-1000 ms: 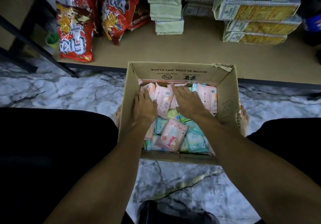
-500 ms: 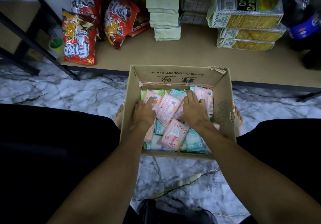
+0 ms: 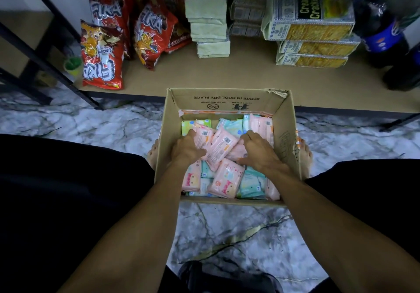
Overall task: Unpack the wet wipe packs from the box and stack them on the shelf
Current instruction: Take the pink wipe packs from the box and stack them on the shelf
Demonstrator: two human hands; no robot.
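An open cardboard box stands on the marble floor between my knees, full of several pink, teal and green wet wipe packs. Both hands are down inside it. My left hand grips pink packs from the left, fingers curled round their edge. My right hand clasps the same cluster of pink packs from the right. More packs, such as a pink one with a cartoon print, lie loose nearer me. The low wooden shelf runs just beyond the box.
On the shelf stand red snack bags at left, a stack of pale green packets in the middle, cream cracker packs and dark soda bottles at right. A black metal frame slants at the left. Bare shelf board lies directly behind the box.
Both hands have drawn back from the far side of the box toward its middle and closed in on a cluster of pink packs, uncovering green and teal packs at the back.
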